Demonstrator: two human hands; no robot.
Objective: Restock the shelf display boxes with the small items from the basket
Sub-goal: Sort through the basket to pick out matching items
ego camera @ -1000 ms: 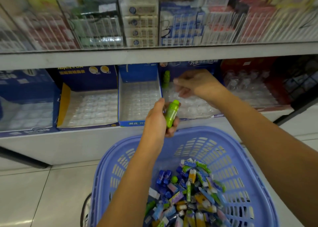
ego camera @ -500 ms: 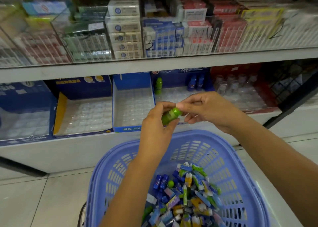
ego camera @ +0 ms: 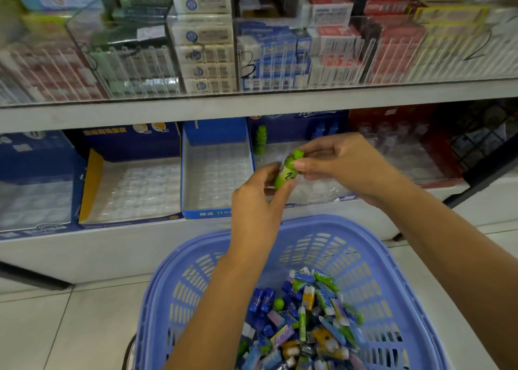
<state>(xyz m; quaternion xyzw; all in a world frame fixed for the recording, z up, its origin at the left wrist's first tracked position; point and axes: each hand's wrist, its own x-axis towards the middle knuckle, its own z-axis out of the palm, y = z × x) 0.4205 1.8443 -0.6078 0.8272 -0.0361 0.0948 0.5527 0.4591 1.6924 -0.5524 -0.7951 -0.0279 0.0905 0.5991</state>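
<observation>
Where the blue basket (ego camera: 330,221) sits below the shelf (ego camera: 84,254), left hand (ego camera: 259,201) grips tilted green tube (ego camera: 286,172) by its base; right hand (ego camera: 347,162) pinches its upper part.

I see a white lower shelf (ego camera: 112,252) carrying display boxes side by side. Left of the narrow blue box (ego camera: 207,214) sits a yellow-sided box (ego camera: 92,184); right of it, a box (ego camera: 308,126) holding one upright green bottle (ego camera: 260,140).
</observation>
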